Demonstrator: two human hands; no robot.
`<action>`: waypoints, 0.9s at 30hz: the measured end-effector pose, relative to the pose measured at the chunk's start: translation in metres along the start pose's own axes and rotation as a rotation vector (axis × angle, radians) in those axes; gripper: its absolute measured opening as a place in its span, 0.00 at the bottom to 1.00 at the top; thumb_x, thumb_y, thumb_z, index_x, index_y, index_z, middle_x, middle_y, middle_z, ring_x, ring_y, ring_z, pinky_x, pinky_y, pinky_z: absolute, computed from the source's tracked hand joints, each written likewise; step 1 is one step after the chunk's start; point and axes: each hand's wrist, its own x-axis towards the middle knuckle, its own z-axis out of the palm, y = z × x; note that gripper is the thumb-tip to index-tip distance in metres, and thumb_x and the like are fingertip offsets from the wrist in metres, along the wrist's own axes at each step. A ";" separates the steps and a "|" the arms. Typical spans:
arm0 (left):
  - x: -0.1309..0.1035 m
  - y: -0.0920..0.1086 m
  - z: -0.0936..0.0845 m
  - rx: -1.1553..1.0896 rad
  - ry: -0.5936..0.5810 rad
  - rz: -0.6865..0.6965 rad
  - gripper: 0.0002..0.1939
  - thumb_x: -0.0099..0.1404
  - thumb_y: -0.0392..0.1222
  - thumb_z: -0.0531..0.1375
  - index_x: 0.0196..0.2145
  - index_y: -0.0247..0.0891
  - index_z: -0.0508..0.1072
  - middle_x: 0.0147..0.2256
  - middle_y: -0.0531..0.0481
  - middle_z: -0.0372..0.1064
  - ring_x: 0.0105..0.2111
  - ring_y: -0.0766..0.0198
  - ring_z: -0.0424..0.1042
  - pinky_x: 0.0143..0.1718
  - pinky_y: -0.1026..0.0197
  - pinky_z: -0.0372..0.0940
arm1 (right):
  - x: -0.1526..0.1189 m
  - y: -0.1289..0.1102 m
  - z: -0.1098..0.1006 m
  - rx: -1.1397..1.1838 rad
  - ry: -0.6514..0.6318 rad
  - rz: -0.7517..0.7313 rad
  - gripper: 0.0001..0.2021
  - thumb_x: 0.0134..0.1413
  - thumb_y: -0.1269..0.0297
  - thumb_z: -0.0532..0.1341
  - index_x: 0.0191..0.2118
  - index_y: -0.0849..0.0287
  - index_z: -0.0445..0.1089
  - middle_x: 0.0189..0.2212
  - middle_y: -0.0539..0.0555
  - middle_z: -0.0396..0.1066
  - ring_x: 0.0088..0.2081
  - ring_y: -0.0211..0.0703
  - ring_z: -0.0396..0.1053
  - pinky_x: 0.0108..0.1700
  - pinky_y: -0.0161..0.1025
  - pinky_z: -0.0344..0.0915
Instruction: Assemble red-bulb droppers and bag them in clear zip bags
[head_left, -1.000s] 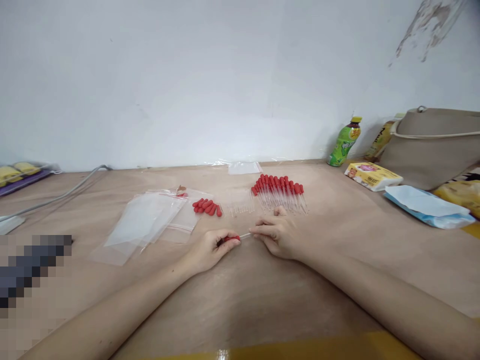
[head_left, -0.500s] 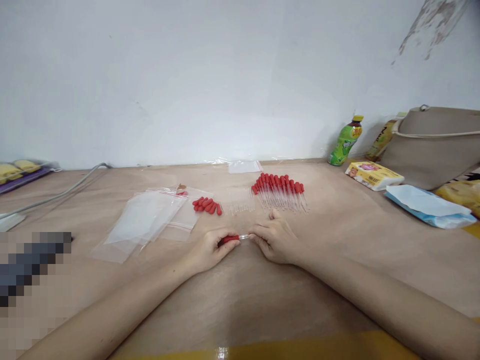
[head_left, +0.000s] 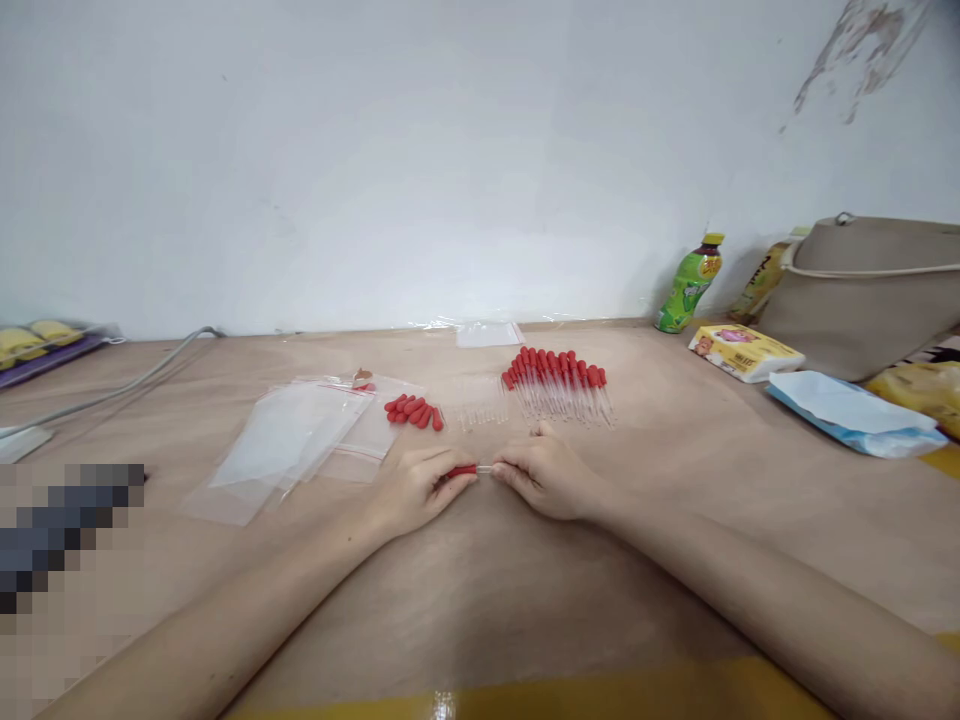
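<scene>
Between thumb and fingers, my left hand [head_left: 427, 488] pinches a red rubber bulb [head_left: 463, 470]. A thin clear tube [head_left: 484, 469] runs from the bulb's open end into the closed fingertips of my right hand [head_left: 544, 473]. The two hands face each other just above the table, a small gap apart. Beyond my left hand lies a small pile of red bulbs [head_left: 414, 411]. Several loose clear tubes [head_left: 480, 402] lie to the right of that pile. Past my right hand, a row of red-topped droppers [head_left: 559, 375] is fanned out, tips toward me.
Clear zip bags [head_left: 289, 435] lie left of the bulbs, another bag [head_left: 489, 334] near the wall. A cable [head_left: 161, 362] crosses the far left. At right stand a green bottle [head_left: 688, 285], a tissue pack [head_left: 746, 353], a blue-white packet [head_left: 855, 415] and a grey bag [head_left: 862, 300].
Less of the clear tube shows between the hands, and my right hand has shifted slightly left toward the bulb. The rest of the table looks the same.
</scene>
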 end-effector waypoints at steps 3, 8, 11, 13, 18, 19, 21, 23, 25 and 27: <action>-0.001 -0.004 -0.002 0.005 0.062 -0.086 0.14 0.62 0.41 0.56 0.47 0.39 0.66 0.37 0.47 0.69 0.32 0.65 0.69 0.33 0.62 0.65 | -0.001 -0.001 -0.013 -0.068 -0.013 0.054 0.09 0.54 0.67 0.53 0.30 0.58 0.71 0.29 0.51 0.73 0.32 0.38 0.66 0.39 0.38 0.49; -0.001 -0.001 -0.005 0.015 0.017 -0.152 0.12 0.62 0.41 0.55 0.45 0.39 0.67 0.34 0.48 0.65 0.30 0.66 0.66 0.31 0.62 0.63 | 0.007 0.028 -0.031 0.066 0.098 0.432 0.11 0.50 0.63 0.55 0.25 0.59 0.71 0.22 0.50 0.71 0.26 0.37 0.65 0.28 0.33 0.53; 0.000 0.000 -0.005 0.004 -0.050 -0.135 0.09 0.63 0.39 0.54 0.40 0.38 0.70 0.35 0.48 0.65 0.28 0.67 0.66 0.31 0.62 0.63 | 0.027 0.047 -0.035 -0.028 0.217 0.655 0.12 0.47 0.58 0.57 0.20 0.58 0.69 0.21 0.50 0.70 0.28 0.39 0.67 0.28 0.33 0.55; 0.000 -0.001 -0.005 0.005 -0.054 -0.139 0.08 0.63 0.39 0.54 0.39 0.38 0.70 0.34 0.48 0.65 0.28 0.66 0.66 0.31 0.62 0.63 | 0.044 0.055 -0.034 -0.115 0.229 0.752 0.13 0.48 0.57 0.55 0.20 0.57 0.69 0.24 0.51 0.71 0.30 0.42 0.68 0.28 0.35 0.56; 0.000 -0.001 -0.006 0.007 -0.074 -0.159 0.07 0.63 0.39 0.54 0.37 0.37 0.71 0.32 0.48 0.65 0.30 0.65 0.66 0.32 0.61 0.62 | 0.076 0.062 -0.017 -0.243 0.189 0.860 0.16 0.52 0.56 0.52 0.30 0.59 0.73 0.31 0.58 0.72 0.36 0.48 0.69 0.33 0.38 0.60; 0.000 0.000 -0.006 0.007 -0.076 -0.160 0.07 0.63 0.39 0.54 0.37 0.37 0.71 0.32 0.48 0.65 0.30 0.65 0.66 0.32 0.61 0.62 | 0.078 0.063 -0.013 -0.259 0.184 0.875 0.17 0.52 0.55 0.52 0.33 0.60 0.73 0.32 0.59 0.72 0.37 0.49 0.69 0.34 0.39 0.60; 0.000 0.000 -0.007 0.004 -0.086 -0.165 0.08 0.63 0.40 0.54 0.37 0.37 0.71 0.32 0.48 0.65 0.31 0.64 0.66 0.32 0.61 0.62 | 0.078 0.066 -0.008 -0.274 0.175 0.894 0.20 0.51 0.51 0.52 0.36 0.62 0.72 0.34 0.61 0.72 0.39 0.51 0.69 0.35 0.41 0.61; 0.000 0.000 -0.007 0.003 -0.092 -0.165 0.08 0.63 0.40 0.54 0.37 0.37 0.71 0.32 0.48 0.66 0.30 0.65 0.66 0.32 0.61 0.62 | 0.075 0.067 -0.006 -0.275 0.180 0.890 0.23 0.51 0.47 0.52 0.37 0.62 0.72 0.34 0.62 0.72 0.39 0.52 0.69 0.36 0.41 0.61; 0.000 -0.001 -0.007 0.001 -0.090 -0.163 0.08 0.63 0.40 0.55 0.37 0.37 0.71 0.32 0.48 0.66 0.30 0.65 0.66 0.32 0.61 0.62 | 0.071 0.066 -0.006 -0.274 0.201 0.869 0.24 0.51 0.46 0.50 0.36 0.61 0.72 0.33 0.61 0.72 0.39 0.51 0.69 0.36 0.41 0.61; 0.000 -0.002 -0.007 -0.001 -0.083 -0.160 0.07 0.62 0.40 0.55 0.37 0.37 0.71 0.32 0.48 0.66 0.30 0.65 0.66 0.32 0.61 0.62 | 0.069 0.063 -0.007 -0.268 0.209 0.834 0.22 0.53 0.47 0.50 0.34 0.59 0.72 0.32 0.58 0.72 0.38 0.50 0.69 0.35 0.41 0.61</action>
